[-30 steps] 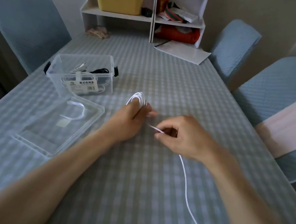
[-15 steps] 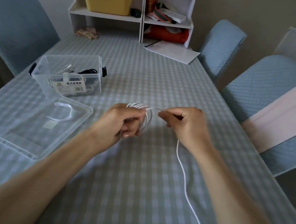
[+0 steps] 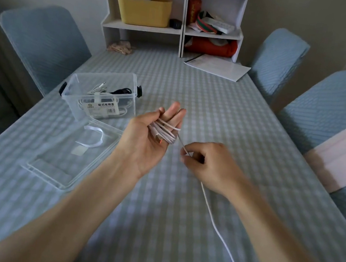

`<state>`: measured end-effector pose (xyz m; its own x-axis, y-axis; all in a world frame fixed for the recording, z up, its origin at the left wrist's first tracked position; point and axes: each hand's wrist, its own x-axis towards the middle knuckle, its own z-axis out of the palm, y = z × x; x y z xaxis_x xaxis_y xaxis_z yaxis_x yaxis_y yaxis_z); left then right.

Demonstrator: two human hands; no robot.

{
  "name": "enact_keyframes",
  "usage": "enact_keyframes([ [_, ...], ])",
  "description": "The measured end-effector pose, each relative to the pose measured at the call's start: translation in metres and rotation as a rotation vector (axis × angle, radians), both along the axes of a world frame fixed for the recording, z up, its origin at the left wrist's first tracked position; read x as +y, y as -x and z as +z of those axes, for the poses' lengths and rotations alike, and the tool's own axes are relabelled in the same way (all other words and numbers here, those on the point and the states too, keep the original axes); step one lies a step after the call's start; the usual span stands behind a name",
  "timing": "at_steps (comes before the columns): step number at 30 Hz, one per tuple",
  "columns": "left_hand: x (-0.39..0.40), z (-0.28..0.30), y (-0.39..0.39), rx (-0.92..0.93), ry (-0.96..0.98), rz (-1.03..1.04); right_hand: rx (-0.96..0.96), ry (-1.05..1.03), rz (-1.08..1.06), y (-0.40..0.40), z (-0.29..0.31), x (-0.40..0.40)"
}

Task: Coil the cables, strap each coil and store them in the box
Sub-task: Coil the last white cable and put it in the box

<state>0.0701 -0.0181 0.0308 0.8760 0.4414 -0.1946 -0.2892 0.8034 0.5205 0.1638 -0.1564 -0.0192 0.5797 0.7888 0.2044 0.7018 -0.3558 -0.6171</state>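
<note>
At the bottom of the frame the white cable [image 3: 215,229] runs loose over the checked table [image 3: 175,232], from the lower right edge up to the right hand [image 3: 209,165]. This hand pinches the cable between thumb and curled fingers, a little right of the centre. Just beside it, at the centre, the left hand [image 3: 150,138] is held palm up with straight fingers, and the coil [image 3: 164,130] is wound around them. At the left the clear lid [image 3: 69,155] lies flat with a white strap [image 3: 93,138] on it. Behind it stands the open clear box [image 3: 103,95] with coiled cables inside.
</note>
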Motion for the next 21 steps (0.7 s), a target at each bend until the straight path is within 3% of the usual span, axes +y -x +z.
enact_keyframes([
  [8, 0.001, -0.010, 0.013, 0.224, -0.333, -0.260, 0.480, -0.252, -0.054, 0.004, 0.015, -0.005],
  [14, -0.011, -0.014, 0.013, 0.268, -0.546, -0.392, 0.537, -0.283, 0.035, 0.001, 0.014, -0.005],
  [18, -0.016, -0.012, 0.016, 0.245, -0.577, -0.493, 0.380, -0.178, 0.119, 0.004, 0.012, -0.004],
  [21, -0.016, -0.014, 0.014, 0.311, -0.757, -0.392, 0.302, -0.186, 0.071, 0.002, 0.014, -0.007],
])
